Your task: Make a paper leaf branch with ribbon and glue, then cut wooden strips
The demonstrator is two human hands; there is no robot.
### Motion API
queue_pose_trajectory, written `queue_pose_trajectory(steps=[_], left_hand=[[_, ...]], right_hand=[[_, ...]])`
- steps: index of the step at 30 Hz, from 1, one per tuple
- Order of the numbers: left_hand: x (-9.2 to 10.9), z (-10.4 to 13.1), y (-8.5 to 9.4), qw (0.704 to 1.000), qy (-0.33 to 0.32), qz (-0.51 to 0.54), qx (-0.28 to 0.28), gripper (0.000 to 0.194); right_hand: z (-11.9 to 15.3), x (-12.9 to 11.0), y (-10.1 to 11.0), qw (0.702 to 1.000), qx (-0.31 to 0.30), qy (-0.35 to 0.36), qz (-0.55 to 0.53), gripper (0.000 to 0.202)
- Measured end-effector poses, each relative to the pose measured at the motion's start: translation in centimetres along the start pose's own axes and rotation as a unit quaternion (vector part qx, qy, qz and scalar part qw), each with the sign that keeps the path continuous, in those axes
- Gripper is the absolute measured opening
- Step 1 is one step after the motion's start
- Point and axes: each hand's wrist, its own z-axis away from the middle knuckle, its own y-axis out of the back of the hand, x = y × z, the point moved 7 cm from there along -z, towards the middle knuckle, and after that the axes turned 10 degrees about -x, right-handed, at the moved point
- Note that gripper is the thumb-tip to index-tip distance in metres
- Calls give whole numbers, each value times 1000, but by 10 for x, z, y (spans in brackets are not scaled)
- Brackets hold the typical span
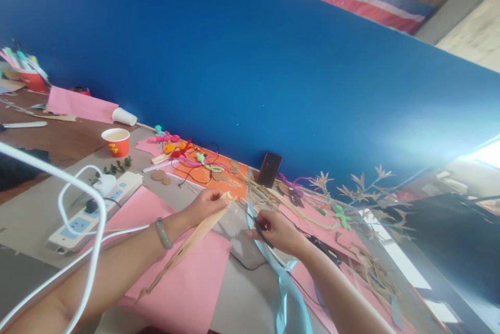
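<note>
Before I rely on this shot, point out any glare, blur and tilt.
Head view: glare pales the blue panel toward the right; same view, left hand and right hand look slightly soft; same view, the scene tilts, the panel's top edge slanting down rightward.

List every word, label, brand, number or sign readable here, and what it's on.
None can be read.
Red paper cup: yellow marks, too blurred to read.
Long white plastic power strip: faint marks, too small.
Orange paper sheet: pale marks, too blurred to tell whether they are writing.
</note>
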Motion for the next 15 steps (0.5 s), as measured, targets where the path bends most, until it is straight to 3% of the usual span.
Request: queue_pose_trajectory(steps=[15], left_hand=[[-8, -4, 3, 1000, -4, -13, 4, 25]], right_hand=[[-19, -9, -5, 998, -45, -14, -40, 43]])
